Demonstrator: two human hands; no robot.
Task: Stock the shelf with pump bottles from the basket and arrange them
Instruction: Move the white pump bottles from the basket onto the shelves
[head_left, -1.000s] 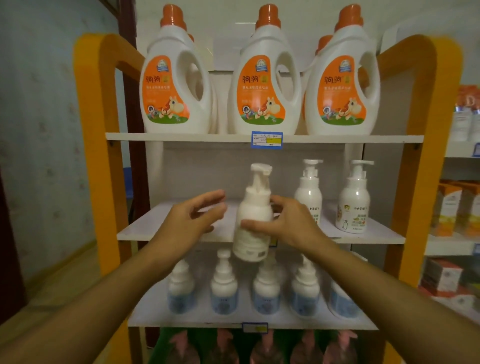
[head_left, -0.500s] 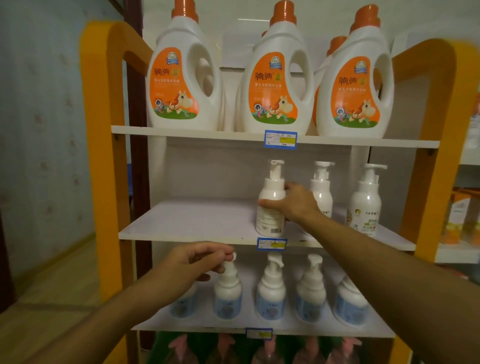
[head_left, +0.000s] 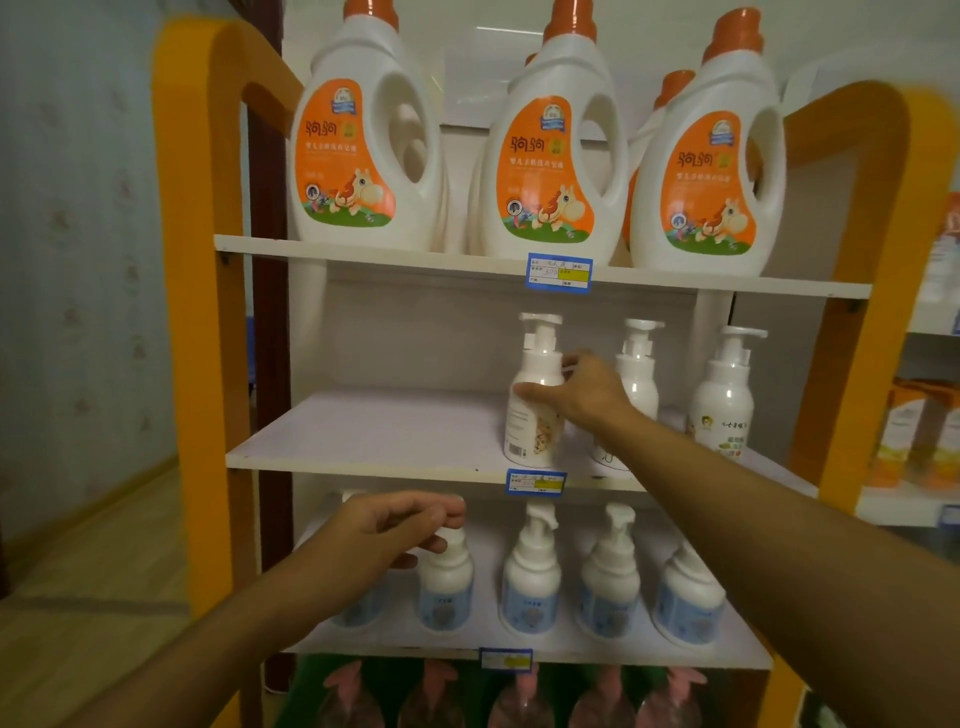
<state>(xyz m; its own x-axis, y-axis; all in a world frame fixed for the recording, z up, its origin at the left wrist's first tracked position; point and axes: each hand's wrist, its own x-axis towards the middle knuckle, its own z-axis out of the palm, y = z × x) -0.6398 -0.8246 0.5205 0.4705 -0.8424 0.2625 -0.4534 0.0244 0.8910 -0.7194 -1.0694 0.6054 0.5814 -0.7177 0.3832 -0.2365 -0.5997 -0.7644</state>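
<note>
A white pump bottle (head_left: 532, 415) stands upright near the front edge of the middle shelf (head_left: 363, 436), its barcode turned toward me. My right hand (head_left: 582, 392) grips its body from the right side, thumb across the front. Two more white pump bottles (head_left: 638, 374) (head_left: 724, 400) stand to its right on the same shelf. My left hand (head_left: 384, 530) hangs lower, in front of the shelf below, fingers loosely curled and holding nothing. The basket is out of view.
Three large orange-labelled detergent jugs (head_left: 545, 156) fill the top shelf. A row of several blue-labelled foam pump bottles (head_left: 530, 587) lines the lower shelf (head_left: 519, 654). Orange side frames (head_left: 208, 312) bound the unit. Another shelf with orange boxes (head_left: 919, 441) stands at right.
My right hand carried the bottle from mid-air onto the middle shelf and has since turned it, label side coming round. My left hand let go and dropped to the lower shelf's level.
</note>
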